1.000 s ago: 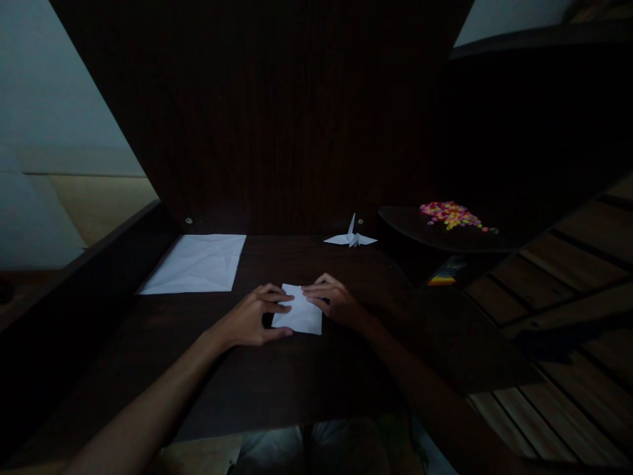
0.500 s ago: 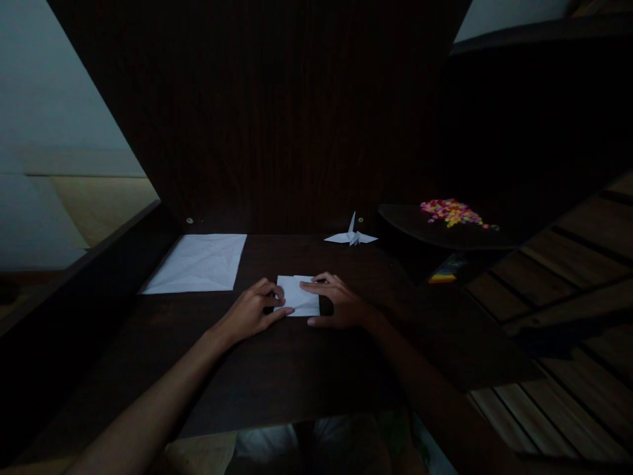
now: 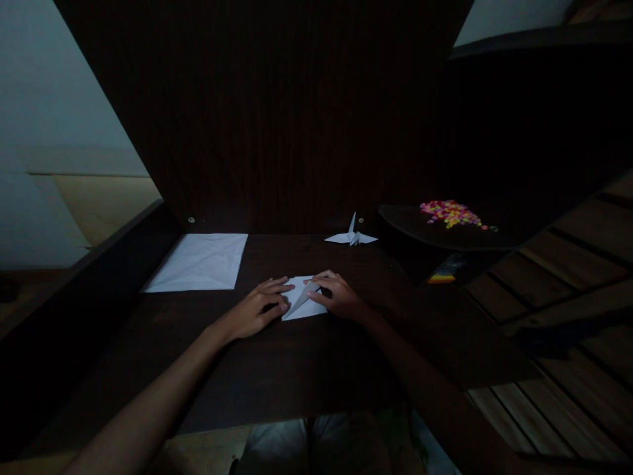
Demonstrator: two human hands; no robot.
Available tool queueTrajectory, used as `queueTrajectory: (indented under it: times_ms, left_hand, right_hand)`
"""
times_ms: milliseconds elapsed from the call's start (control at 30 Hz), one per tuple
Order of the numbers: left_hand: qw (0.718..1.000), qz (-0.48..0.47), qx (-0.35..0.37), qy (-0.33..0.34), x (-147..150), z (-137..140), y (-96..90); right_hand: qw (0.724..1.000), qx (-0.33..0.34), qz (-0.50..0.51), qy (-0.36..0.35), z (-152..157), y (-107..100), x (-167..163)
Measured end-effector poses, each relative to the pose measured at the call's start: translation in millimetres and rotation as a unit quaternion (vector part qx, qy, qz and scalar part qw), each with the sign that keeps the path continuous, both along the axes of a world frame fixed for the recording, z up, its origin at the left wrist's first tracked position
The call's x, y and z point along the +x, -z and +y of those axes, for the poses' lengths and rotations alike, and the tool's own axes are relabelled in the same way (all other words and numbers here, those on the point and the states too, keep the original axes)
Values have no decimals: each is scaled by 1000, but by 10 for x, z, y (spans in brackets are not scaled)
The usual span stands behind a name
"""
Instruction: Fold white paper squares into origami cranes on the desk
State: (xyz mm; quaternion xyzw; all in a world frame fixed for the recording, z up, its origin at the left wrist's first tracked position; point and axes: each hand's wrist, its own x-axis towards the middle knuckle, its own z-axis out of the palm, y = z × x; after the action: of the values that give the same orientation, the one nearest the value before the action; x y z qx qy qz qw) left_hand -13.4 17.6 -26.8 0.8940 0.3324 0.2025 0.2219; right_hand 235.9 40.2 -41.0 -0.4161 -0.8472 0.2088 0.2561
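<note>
A small folded sheet of white paper [image 3: 295, 310] lies on the dark desk between my hands, one layer raised in a slanting flap. My left hand [image 3: 257, 308] rests at its left side, fingers spread, with the fingertips and thumb pressing the paper down. At the upper right, my right hand [image 3: 339, 297] pinches the raised flap between thumb and fingers. Those fingers cover the right part of the paper. Farther back stands a white paper crane [image 3: 352, 237], touched by neither hand.
A larger creased white sheet [image 3: 202, 262] lies at the back left. Small pink and yellow pieces [image 3: 452, 213] are heaped on a curved dark shelf [image 3: 410, 224] at right. Dark panels bound the desk [image 3: 277, 376] at left and back.
My right hand has taken hold of a paper layer and lifted it into a slanting flap. The paper has shifted slightly right, and my left fingers have spread out over its left side.
</note>
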Motion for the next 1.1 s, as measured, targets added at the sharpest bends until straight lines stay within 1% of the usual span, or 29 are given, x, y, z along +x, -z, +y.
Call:
queueTrajectory:
  times_ms: [100, 167, 267, 400, 467, 633, 733, 900, 1000, 1100]
  left_hand:
    - [1000, 8, 1, 12, 26, -17, -4]
    - [1000, 14, 3, 10, 46, -31, -10]
    - [1000, 15, 7, 10, 68, -44, -8]
    - [1000, 12, 10, 14, 82, -45, 18]
    - [1000, 14, 15, 6, 91, -47, 32]
    - [999, 18, 45, -5, 121, -73, 21]
    - [998, 22, 62, -15, 140, -97, -4]
    - [997, 11, 75, -25, 154, -115, -2]
    - [998, -3, 65, -20, 151, -109, 43]
    - [998, 6, 58, -23, 146, -96, 102]
  right_hand:
    - [999, -3, 9, 35, -11, 0, -12]
    - [999, -10, 14, 44, -19, 1, -15]
    - [999, -13, 19, 38, -26, 11, -13]
    - [1000, 4, 0, 25, -31, 27, -11]
    - [1000, 26, -5, 17, -27, 37, -12]
    - [993, 114, 24, 1, 7, 98, -26]
    - [990, 137, 30, -25, 17, 130, -46]
    - [991, 123, 38, -47, -28, 109, -48]
    - [991, 108, 49, -61, -68, 80, -21]
    - [993, 84, 39, -67, -95, 68, 1]
